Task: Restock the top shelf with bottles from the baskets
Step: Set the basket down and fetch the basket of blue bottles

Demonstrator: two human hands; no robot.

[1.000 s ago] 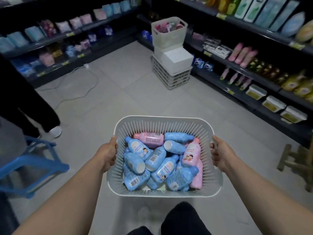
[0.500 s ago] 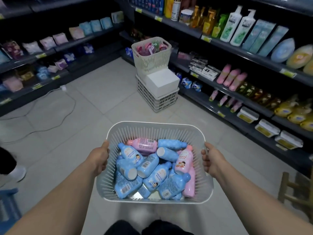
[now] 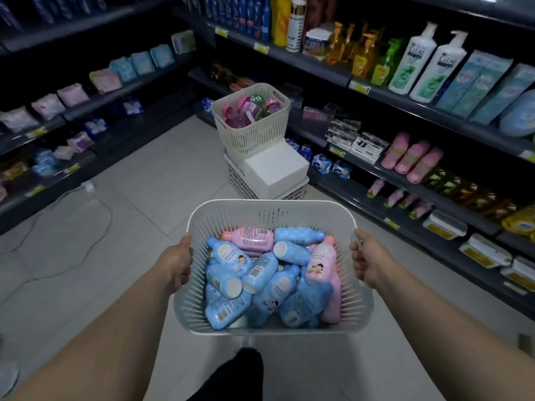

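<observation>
Carry step, I'd say, w/ no bottle out of the load yet. Your left hand (image 3: pixel 176 263) is clamped on the left rim of the white basket (image 3: pixel 272 202), right hand (image 3: pixel 367 260) clamped on the right rim, basket held off the floor in front of you. Blue & pink bottles (image 3: pixel 260 273) lie heaped inside it. Shelving (image 3: pixel 405 95) runs along your right; its topmost tier is cut off, can't tell where the gap is. Next move prob. calls for parking the basket near that rack, freeing one hand & lifting a bottle.
</observation>
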